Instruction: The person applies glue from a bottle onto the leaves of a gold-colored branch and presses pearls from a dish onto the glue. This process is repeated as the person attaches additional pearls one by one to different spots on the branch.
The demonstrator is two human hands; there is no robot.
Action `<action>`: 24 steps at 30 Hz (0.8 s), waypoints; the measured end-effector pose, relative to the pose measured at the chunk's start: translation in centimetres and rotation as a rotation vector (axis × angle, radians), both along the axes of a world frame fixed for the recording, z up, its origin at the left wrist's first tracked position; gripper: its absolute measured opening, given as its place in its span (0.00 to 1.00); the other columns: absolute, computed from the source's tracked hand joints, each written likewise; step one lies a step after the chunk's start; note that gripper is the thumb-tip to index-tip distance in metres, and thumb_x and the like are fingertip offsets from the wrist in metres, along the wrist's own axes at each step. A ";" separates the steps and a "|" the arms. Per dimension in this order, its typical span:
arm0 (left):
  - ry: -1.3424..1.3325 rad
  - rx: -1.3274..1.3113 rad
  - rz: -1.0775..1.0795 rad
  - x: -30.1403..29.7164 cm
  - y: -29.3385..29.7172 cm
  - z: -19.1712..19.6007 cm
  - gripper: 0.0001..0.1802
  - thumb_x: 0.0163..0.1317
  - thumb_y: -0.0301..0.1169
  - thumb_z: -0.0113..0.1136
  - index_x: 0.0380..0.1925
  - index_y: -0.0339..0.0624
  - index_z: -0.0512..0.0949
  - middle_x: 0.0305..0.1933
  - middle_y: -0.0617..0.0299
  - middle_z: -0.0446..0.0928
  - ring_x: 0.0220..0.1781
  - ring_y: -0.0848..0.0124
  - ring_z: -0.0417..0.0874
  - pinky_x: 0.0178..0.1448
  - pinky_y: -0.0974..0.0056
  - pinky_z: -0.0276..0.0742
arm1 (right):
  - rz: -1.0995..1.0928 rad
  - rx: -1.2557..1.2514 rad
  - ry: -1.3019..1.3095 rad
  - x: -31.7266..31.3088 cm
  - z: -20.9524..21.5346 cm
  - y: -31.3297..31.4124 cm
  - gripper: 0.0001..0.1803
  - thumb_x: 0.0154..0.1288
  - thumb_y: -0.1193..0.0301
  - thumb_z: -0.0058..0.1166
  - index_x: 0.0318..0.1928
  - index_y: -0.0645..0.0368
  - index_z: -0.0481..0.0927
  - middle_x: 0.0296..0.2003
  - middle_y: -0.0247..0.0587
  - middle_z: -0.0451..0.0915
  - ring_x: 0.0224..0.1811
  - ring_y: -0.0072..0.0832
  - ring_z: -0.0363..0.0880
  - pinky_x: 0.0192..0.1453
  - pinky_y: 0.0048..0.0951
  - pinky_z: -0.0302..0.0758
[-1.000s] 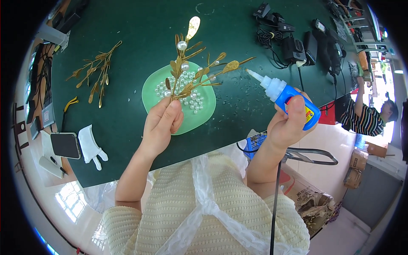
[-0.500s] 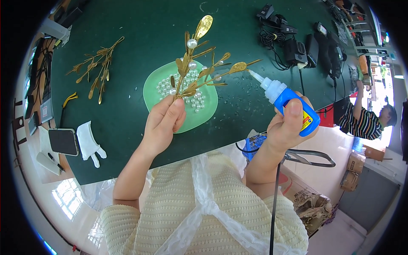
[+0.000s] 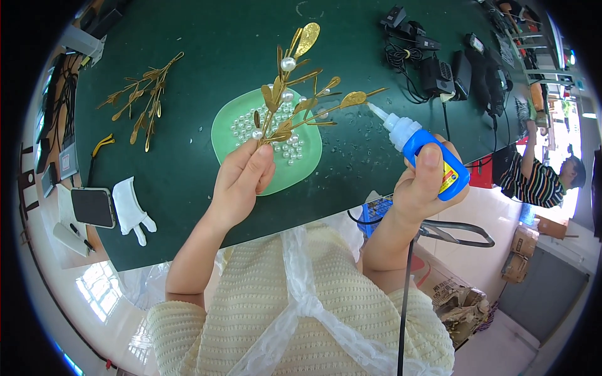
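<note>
Between the thumb and fingers of my left hand [image 3: 246, 178] is the stem of a golden artificial branch [image 3: 271, 103], with several white pearl beads among its leaves. My right hand [image 3: 426, 185] grips a blue glue bottle [image 3: 439, 161] with a translucent cap, tilted so its nozzle points up and left. The nozzle tip is close beside the end of a gold leaf [image 3: 353, 98]; whether they touch I cannot tell. Under the branch, a light green plate [image 3: 226, 141] bears many loose pearl beads [image 3: 290, 152].
Another golden branch [image 3: 147, 100] lies at the table's left. Nearby are a yellow-tipped black cable [image 3: 100, 145], a phone [image 3: 93, 207] and a white glove [image 3: 130, 205]. Black adapters and cables [image 3: 436, 76] sit at the far right. Beyond the table's right edge is another person [image 3: 544, 178].
The branch's upper part has shifted slightly to the right in my left hand. My right hand and the glue bottle have moved very slightly left.
</note>
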State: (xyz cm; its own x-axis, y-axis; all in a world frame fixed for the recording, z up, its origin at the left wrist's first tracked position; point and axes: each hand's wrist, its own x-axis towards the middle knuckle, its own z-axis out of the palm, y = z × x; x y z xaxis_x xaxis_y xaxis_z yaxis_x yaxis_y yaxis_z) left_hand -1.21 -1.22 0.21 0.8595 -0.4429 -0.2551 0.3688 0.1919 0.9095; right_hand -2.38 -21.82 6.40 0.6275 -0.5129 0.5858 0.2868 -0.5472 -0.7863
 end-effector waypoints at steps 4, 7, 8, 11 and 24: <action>-0.007 0.007 0.005 0.0 0.0 0.0 0.16 0.66 0.39 0.38 0.22 0.42 0.61 0.13 0.72 0.55 0.15 0.83 0.52 0.19 0.75 0.49 | 0.016 -0.040 -0.014 0.0 -0.2 -0.2 0.20 0.49 0.62 0.55 0.13 0.65 0.67 0.12 0.37 0.66 0.11 0.20 0.62 0.15 0.19 0.56; -0.019 0.003 0.008 -0.1 0.0 -0.2 0.17 0.66 0.40 0.39 0.22 0.41 0.61 0.13 0.72 0.56 0.15 0.83 0.53 0.19 0.74 0.49 | 0.019 -0.088 -0.028 0.0 -0.2 -0.2 0.20 0.49 0.62 0.55 0.13 0.65 0.67 0.11 0.38 0.65 0.10 0.22 0.62 0.15 0.20 0.56; -0.020 0.017 0.007 -0.1 0.0 -0.1 0.17 0.66 0.40 0.39 0.22 0.41 0.61 0.13 0.72 0.56 0.15 0.83 0.53 0.19 0.74 0.49 | 0.020 -0.114 -0.040 0.0 -0.1 -0.2 0.20 0.49 0.63 0.54 0.13 0.65 0.66 0.11 0.39 0.64 0.10 0.23 0.61 0.15 0.20 0.55; -0.021 0.029 0.006 -0.1 -0.1 0.0 0.18 0.66 0.40 0.39 0.22 0.41 0.61 0.13 0.71 0.56 0.16 0.83 0.53 0.19 0.74 0.50 | 0.001 -0.288 -0.054 -0.4 -0.9 -1.1 0.18 0.48 0.63 0.54 0.23 0.71 0.72 0.20 0.47 0.74 0.17 0.23 0.73 0.20 0.19 0.69; -0.020 0.053 0.003 -0.1 -0.1 0.0 0.18 0.66 0.41 0.39 0.21 0.41 0.61 0.14 0.72 0.57 0.16 0.83 0.53 0.20 0.75 0.50 | -0.009 -0.394 -0.162 0.3 -0.3 -0.7 0.19 0.48 0.63 0.55 0.12 0.66 0.69 0.10 0.40 0.66 0.09 0.25 0.64 0.15 0.20 0.58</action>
